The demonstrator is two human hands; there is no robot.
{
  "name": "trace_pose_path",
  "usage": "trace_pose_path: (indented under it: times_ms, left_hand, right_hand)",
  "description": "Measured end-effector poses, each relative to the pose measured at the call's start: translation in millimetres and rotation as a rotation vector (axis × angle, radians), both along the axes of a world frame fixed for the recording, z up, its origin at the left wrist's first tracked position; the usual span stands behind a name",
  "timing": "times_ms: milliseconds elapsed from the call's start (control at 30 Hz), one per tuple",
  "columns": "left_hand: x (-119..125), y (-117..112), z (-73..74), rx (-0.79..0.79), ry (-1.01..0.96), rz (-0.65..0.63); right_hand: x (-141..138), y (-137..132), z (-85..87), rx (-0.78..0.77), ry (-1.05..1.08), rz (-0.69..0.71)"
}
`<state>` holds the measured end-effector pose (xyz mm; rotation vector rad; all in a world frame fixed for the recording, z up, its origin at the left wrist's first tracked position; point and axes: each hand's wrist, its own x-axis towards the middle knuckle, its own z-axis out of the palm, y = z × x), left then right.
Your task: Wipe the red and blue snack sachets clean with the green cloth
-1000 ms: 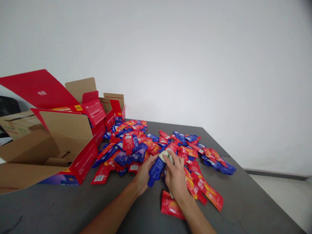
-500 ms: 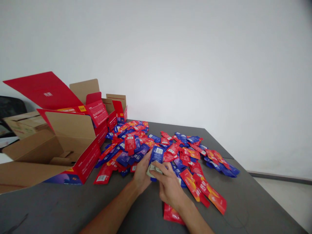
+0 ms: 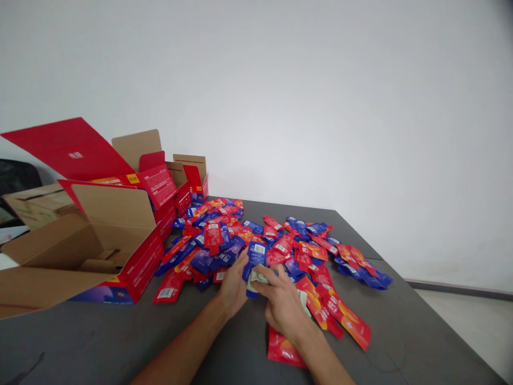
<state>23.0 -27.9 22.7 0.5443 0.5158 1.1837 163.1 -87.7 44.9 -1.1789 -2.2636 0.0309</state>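
Observation:
My left hand [image 3: 234, 284] grips a blue pouch [image 3: 256, 255] by its left side, with white print and a barcode facing me. Against the pouch's lower part, my right hand [image 3: 282, 302] presses a pale crumpled cloth [image 3: 255, 276] between its fingers. More pale cloth shows beyond the right wrist. Red and blue pouches [image 3: 214, 235] lie heaped just past both hands. One red pouch [image 3: 282, 347] lies partly under my right forearm, and a red-orange pouch [image 3: 349, 322] rests to the right of it.
An open red carton [image 3: 140, 267] stands at the left, its brown flaps spread toward me. Behind it stand further open red cartons [image 3: 156, 184] along the table's left side. The dark table [image 3: 224, 342] meets a white wall [image 3: 304, 107] at the back.
My hands still hold the pouch and cloth together. The right hand and cloth have shifted slightly along the pouch, and pale cloth now shows past the right wrist.

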Motion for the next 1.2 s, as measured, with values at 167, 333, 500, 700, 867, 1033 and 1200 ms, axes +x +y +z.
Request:
trace_pose_path:
  times_ms: [167, 333, 500, 700, 867, 1033, 1200]
  left_hand:
    - [0.0, 4.0, -1.5, -0.007, -0.023, 0.030]
    - [-11.9, 14.7, -0.5, -0.039, 0.205, 0.164]
    - [-28.9, 24.2, -2.8, 0.539, 0.861, 0.426]
    - [-61.1, 48.3, -14.8, 0.789, 1.423, 0.696]
    - [-81.9, 62.7, -20.8, 0.682, 1.688, 0.839]
    - [-55.5, 42.2, -13.7, 0.898, 1.609, 0.493]
    - [-14.3, 1.4, -15.9, 1.194, 1.352, -0.170]
  right_hand:
    - [7.3, 6.0, -6.0, -0.001, 0.072, 0.002]
    - [9.2, 11.8, -14.5, 0.004, 0.156, -0.023]
    - [10.2, 16.2, -20.2, 0.000, 0.183, -0.052]
    - [19.1, 23.7, -26.8, 0.027, 0.184, -0.157]
    - [32.3, 29.3, -29.1, 0.033, 0.179, -0.289]
    - [41.7, 33.8, -30.5, 0.024, 0.129, -0.372]
    - [46.1, 35.6, -28.9, 0.004, 0.092, -0.418]
